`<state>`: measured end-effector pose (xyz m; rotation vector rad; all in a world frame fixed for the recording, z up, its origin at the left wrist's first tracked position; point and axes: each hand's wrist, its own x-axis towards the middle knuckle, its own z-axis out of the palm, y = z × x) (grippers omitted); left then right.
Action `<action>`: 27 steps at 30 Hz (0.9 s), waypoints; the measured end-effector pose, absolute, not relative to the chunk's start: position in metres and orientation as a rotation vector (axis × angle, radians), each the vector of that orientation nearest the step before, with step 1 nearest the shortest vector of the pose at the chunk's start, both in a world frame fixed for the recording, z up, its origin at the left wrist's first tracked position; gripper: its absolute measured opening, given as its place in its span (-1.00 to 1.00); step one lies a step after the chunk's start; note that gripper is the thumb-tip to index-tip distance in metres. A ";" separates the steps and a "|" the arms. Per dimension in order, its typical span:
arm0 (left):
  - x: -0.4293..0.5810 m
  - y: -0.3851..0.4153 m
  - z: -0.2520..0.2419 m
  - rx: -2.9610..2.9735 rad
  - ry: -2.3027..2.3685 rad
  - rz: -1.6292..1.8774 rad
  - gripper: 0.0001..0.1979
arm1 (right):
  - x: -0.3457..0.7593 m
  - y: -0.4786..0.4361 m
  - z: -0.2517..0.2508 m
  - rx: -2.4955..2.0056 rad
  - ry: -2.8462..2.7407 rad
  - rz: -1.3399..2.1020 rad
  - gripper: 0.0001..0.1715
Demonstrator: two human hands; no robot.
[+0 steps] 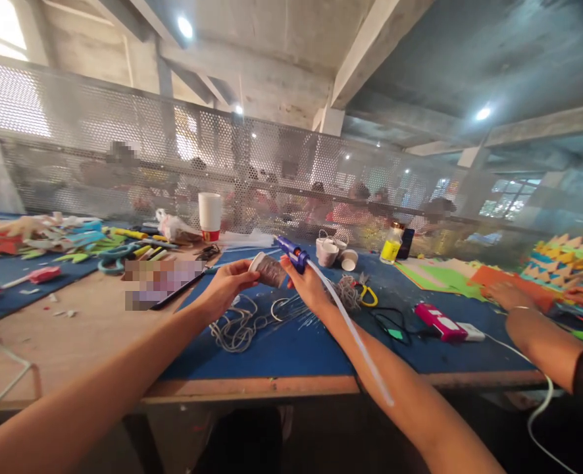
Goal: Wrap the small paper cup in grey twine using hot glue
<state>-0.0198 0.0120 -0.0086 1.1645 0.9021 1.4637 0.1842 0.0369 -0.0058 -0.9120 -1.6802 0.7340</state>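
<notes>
My left hand point(229, 285) is closed around one end of a small paper cup point(268, 268), which lies tilted on its side in the air and has grey cord wound about its wall. In my right hand point(307, 287) is a blue hot glue gun point(291, 253); a long whitish glue stick point(343, 313) trails from its back over my forearm. The fingers of my right hand also come up against the cup's far end. Loose grey cord point(237, 329) lies in coils on the blue mat point(281, 359) below, running up toward the cup.
Several small cups point(328, 252) stand behind my right hand, near yellow-handled scissors point(369, 296). A pink device point(439, 322) with cables lies to the right. Another person's arm point(533, 336) reaches over coloured paper point(439, 280). A tall paper cup point(209, 216) and a phone point(173, 289) are left.
</notes>
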 end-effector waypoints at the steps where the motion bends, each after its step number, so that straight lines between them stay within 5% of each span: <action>1: -0.020 0.012 -0.009 1.161 0.890 1.461 -0.73 | 0.183 0.039 -0.007 -0.890 -1.668 0.781 -0.33; 13: -0.027 0.015 -0.011 1.174 0.849 1.434 -0.74 | 0.181 0.039 -0.009 -0.904 -1.669 0.927 -0.28; 27: -0.024 0.020 -0.021 1.704 1.164 1.150 -0.59 | 0.202 0.069 -0.019 -1.037 -1.649 0.461 -0.66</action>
